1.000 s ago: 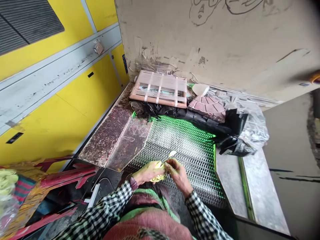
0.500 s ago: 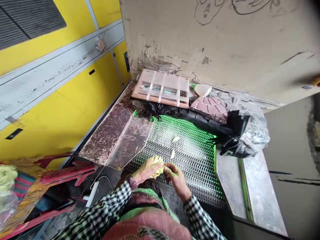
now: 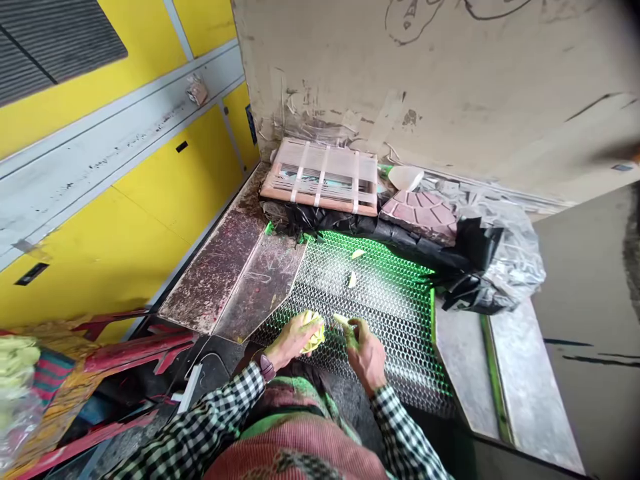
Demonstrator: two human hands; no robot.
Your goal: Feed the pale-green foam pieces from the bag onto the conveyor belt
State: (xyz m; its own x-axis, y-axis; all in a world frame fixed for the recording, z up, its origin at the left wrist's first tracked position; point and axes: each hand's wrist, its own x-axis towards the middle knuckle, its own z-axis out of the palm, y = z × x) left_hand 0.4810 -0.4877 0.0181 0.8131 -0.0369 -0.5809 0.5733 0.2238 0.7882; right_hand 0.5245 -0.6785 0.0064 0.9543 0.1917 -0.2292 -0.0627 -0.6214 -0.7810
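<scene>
"Right fingers (image 3: 361, 325) pinched one slice (image 3: 341, 320), lower centre; left fingers (image 3: 305, 331) were clamped on the bunch (image 3: 315, 340) beside it."

"How was that best done?"

"Probably with a light pinch, slices kept apart, like the two slices (image 3: 352, 280) mid-frame on the mesh (image 3: 395, 320)."

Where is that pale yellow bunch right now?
In the head view's lower middle, the yellow bunch sits in the left hand, just left of the right hand.
</scene>
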